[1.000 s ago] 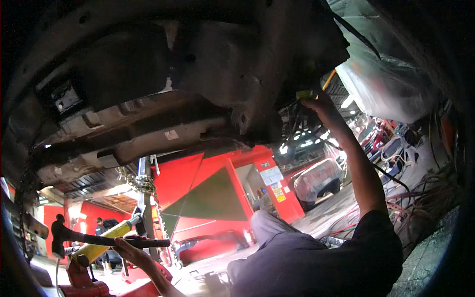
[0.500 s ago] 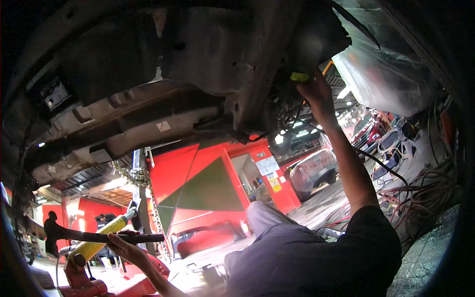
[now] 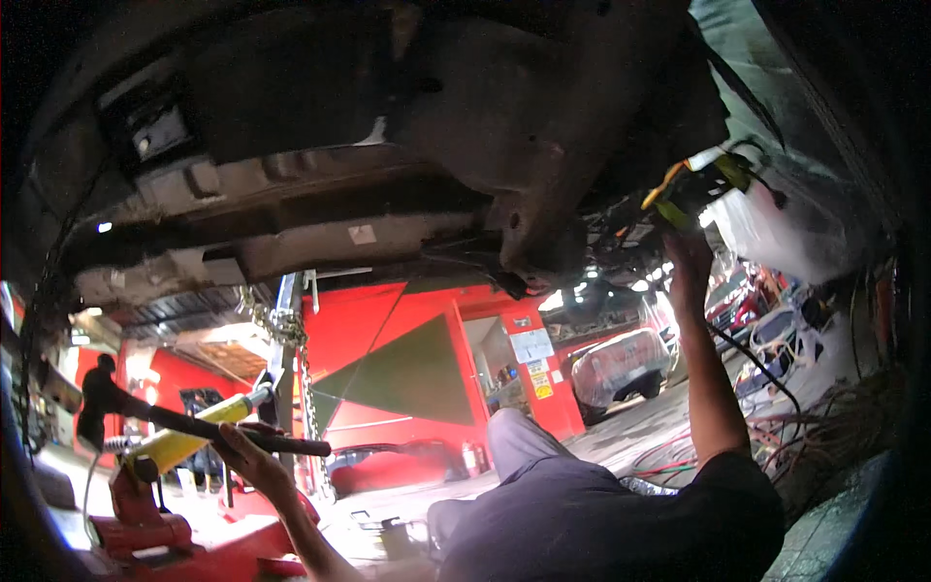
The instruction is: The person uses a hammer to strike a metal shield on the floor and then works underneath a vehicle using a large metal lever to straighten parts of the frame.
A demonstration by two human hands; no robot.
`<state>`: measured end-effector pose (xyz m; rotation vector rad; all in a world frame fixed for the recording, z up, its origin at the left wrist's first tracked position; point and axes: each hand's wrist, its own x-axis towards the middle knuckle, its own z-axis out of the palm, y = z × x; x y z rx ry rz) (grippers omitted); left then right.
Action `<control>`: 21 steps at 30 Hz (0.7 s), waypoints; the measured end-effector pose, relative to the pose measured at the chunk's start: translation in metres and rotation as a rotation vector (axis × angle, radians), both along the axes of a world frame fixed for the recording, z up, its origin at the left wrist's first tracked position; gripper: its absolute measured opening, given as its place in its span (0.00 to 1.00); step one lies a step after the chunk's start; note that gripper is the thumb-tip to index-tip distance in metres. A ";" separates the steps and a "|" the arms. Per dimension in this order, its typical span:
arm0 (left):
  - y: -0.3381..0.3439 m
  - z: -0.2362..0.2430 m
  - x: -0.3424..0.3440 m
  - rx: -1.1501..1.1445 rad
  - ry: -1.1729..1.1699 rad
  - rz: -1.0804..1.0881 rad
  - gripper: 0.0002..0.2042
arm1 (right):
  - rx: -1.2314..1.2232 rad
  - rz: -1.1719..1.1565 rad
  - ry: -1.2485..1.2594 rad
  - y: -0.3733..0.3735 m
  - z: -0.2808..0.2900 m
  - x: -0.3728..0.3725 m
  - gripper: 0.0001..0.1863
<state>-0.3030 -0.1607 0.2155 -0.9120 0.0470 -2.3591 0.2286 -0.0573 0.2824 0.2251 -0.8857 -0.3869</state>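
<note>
My left hand (image 3: 252,456) is closed round the handle of a hammer (image 3: 208,427), whose dark head hangs at the left in front of a yellow hydraulic ram (image 3: 170,448) on a red base (image 3: 145,532). My right hand (image 3: 687,254) is raised to the dark car underbody (image 3: 456,116), just below a green piece (image 3: 669,213), a yellow-orange part (image 3: 664,184) and loose wiring. It is in shadow, and I cannot make out whether it holds any of these.
A chain (image 3: 296,330) hangs from a metal post by the ram. Red walls (image 3: 369,320) stand behind, a plastic-covered car (image 3: 621,364) at the right. Tangled hoses (image 3: 805,436) lie on the right floor. Translucent sheeting (image 3: 766,223) hangs at upper right.
My right hand has moved rightward, and more yellow and green pieces show at the underbody above it. The hammer in my left hand has shifted slightly, its head now higher.
</note>
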 end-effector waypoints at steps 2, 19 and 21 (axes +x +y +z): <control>-0.002 0.002 0.009 -0.027 -0.004 -0.011 0.19 | 0.150 -0.174 0.102 0.004 -0.001 -0.009 0.24; -0.003 -0.008 0.008 -0.033 0.089 -0.067 0.16 | -0.294 -1.549 -0.710 -0.110 0.100 -0.149 0.29; 0.000 -0.009 0.003 -0.036 0.079 -0.066 0.17 | -0.302 -1.760 -0.721 -0.119 0.101 -0.160 0.25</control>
